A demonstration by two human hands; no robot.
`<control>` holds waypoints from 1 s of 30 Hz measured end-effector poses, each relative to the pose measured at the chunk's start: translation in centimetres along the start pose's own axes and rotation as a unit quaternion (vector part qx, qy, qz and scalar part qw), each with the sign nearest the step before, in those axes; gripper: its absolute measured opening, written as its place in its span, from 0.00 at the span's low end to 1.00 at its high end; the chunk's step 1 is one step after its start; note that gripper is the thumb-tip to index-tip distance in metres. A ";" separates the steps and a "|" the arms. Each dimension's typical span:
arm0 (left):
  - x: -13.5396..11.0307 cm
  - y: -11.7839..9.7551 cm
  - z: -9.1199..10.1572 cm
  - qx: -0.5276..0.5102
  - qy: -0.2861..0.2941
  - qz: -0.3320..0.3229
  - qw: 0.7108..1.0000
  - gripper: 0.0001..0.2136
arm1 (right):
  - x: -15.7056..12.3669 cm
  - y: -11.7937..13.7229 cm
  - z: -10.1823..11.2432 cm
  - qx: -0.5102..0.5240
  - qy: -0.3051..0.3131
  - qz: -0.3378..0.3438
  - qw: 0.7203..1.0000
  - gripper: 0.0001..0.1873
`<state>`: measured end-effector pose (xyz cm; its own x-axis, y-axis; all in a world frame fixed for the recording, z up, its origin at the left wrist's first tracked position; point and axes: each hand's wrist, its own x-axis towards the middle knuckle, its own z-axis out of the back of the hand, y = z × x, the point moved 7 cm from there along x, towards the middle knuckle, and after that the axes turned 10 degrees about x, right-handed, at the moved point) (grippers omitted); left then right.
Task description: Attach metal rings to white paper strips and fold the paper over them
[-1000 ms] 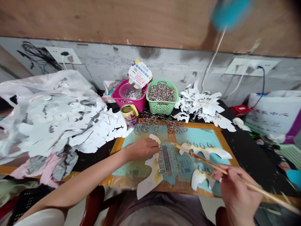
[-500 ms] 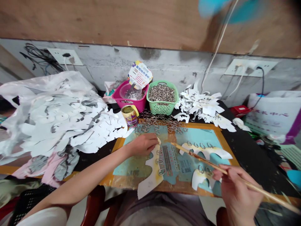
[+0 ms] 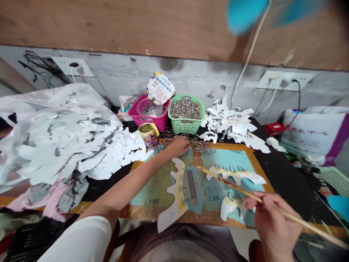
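My left hand (image 3: 177, 146) reaches onto the loose metal rings (image 3: 201, 145) at the back of the work board, its fingers bent and close together; whatever they pinch is hidden. In front of it lies a white scalloped piece (image 3: 171, 217), smeared yellow along one edge, with three rings on it. My right hand (image 3: 276, 222) is closed round a thin wooden stick (image 3: 237, 186), its yellowish tip pointing left above the board. Under and beyond the stick are a second white piece (image 3: 245, 177) with several rings and a smaller one (image 3: 227, 208) near my right fingers.
Behind the board stand an open tin (image 3: 149, 136), a pink basket (image 3: 160, 123) and a green basket (image 3: 188, 126) full of rings. Cut white pieces heap up in a plastic bag (image 3: 62, 142) at left and in a pile (image 3: 231, 120) at right. Cables hang from wall sockets (image 3: 286, 80).
My left hand has left the top of the left white piece and moved back to the ring pile. My right hand keeps the stick in nearly the same place.
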<state>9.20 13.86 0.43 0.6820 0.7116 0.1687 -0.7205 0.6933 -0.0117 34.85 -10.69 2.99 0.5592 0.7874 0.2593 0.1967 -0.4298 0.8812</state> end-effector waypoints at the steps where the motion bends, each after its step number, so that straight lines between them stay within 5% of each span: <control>1: 0.2 -0.4 0.0 -0.001 0.005 -0.009 1.000 0.09 | 0.0 -0.1 0.0 0.002 -0.002 -0.002 1.000 0.06; 7: -0.1 -1.7 0.5 0.002 0.022 -0.016 1.000 0.09 | -0.1 -0.3 0.2 0.011 -0.008 -0.011 1.000 0.06; 20: -5.4 -2.0 3.5 -0.059 0.054 -0.030 0.996 0.07 | 0.0 0.2 -1.1 0.004 0.026 0.007 1.000 0.05; 30: -5.7 -3.8 1.5 -0.068 0.118 -0.065 0.989 0.09 | -0.2 0.4 -0.4 0.005 0.012 0.011 1.000 0.05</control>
<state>7.85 6.99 0.94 0.7898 0.6108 -0.0560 -0.6120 0.7783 -0.1404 34.50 -10.85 3.42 0.5434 0.7887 0.2875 0.1935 -0.4509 0.8714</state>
